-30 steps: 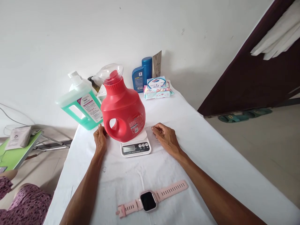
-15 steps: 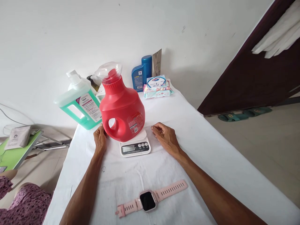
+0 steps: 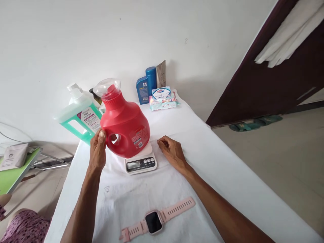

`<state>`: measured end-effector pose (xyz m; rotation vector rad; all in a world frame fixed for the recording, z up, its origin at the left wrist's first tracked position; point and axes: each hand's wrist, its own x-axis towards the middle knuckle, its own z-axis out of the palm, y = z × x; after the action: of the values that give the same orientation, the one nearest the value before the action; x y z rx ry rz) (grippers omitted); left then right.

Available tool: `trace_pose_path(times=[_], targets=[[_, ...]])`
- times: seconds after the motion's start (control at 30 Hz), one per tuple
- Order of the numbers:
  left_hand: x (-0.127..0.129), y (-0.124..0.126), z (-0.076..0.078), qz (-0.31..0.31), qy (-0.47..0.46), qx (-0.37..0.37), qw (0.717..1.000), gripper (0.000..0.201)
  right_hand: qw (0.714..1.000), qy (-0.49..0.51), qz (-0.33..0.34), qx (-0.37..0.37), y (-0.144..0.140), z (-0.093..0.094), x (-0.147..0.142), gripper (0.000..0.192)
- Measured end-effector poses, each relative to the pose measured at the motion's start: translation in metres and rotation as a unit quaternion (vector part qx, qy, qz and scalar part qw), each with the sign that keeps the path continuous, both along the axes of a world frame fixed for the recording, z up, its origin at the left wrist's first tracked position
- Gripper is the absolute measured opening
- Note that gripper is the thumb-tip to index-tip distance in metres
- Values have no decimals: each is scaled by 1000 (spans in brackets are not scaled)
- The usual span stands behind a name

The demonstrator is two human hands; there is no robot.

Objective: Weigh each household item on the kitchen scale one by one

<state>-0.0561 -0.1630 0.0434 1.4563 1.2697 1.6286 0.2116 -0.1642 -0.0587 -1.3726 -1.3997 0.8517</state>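
Probably a home room, cloth-covered table (image 3: 227,158), detergent bottles (image 3: 124,125), slippers (image 3: 255,122) by dark door (image 3: 273,87)

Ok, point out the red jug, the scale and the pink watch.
red jug (image 3: 129,125), head view, front of body.
scale (image 3: 140,164), head view, display panel.
pink watch (image 3: 153,222), head view, dark screen.

The jug (image 3: 125,126) is bright red with a clear cap; the bottle (image 3: 78,116) mint green; the watch (image 3: 155,221) pale pink, black-faced; the cloth (image 3: 222,175) white; the flask (image 3: 146,84) blue.
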Motion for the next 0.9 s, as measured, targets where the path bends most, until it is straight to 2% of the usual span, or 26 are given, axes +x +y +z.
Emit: trace_pose_path(times=[0.07, 0.13, 0.33, 0.43, 0.57, 0.67, 0.77, 0.9], targets=[[11, -2, 9, -28, -7, -23, 999, 64, 1000, -1, 0, 2, 0, 0, 0, 33], [22, -2, 13, -29, -42, -42, 998, 66, 1000, 4, 0, 5, 0, -1, 1, 33], [45, 16, 27, 71, -111, -36, 991, 78, 1000, 8, 0, 16, 4, -4, 1, 32], [48, 42, 42, 84, -132, -14, 988, 78, 1000, 5, 1, 10, 4, -4, 1, 32], [54, 98, 54, 79, -130, 32, 988, 74, 1000, 11, 1, 6, 3, -4, 2, 31], [65, 145, 48, 84, -122, 33, 988, 71, 1000, 12, 5, 5, 3, -6, 2, 30], [76, 186, 32, 96, -113, 7, 989, 69, 1000, 12, 3, -2, 4, -7, 2, 30], [90, 220, 8, 117, -101, -14, 988, 66, 1000, 9, -4, -6, 6, -8, 1, 29]])
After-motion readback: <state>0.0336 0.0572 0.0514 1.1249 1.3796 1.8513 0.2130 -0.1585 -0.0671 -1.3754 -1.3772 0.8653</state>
